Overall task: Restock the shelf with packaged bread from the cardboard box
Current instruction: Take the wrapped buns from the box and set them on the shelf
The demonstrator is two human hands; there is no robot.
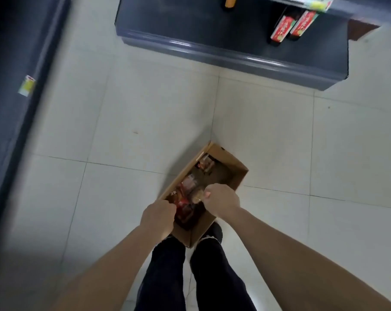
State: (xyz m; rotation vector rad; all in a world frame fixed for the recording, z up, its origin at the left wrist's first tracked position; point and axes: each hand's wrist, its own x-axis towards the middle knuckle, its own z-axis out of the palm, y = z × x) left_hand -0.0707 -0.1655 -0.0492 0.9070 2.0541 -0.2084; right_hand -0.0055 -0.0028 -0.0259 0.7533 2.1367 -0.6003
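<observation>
Two bare forearms reach down from the person, over legs (165, 277) in dark trousers and a dark shoe (216, 232). The left hand (159, 217) is at the near end of the left long rim of the cardboard box (229, 161), its fingers (170, 209) curled tight round the edge. The right hand (222, 199) is on the opposite long rim, fingers curled in and the thumb pressed against them, gripping that side. The box is open-topped, turned diagonally, and its near corner covers the toes. Cannot tell if it sits on the floor (145, 113) or is held just off it. Inside, bread packets (186, 204) in clear and red wrap are bunched at the near end between the two hands, and one more packet (205, 165) lies by the far wall, with bare cardboard beside it. The picture is blurred and the print on the wrappers is unreadable. The floor is pale square tiles. Well beyond the box is a low dark grey shelf (212, 34), mostly bare, with two dark bottles (282, 29) with red labels at its right end and an orange object (230, 2) at the top edge. A second dark shelf unit (13, 97) runs down the left side with a small yellow-green tag (27, 85) on its edge.
</observation>
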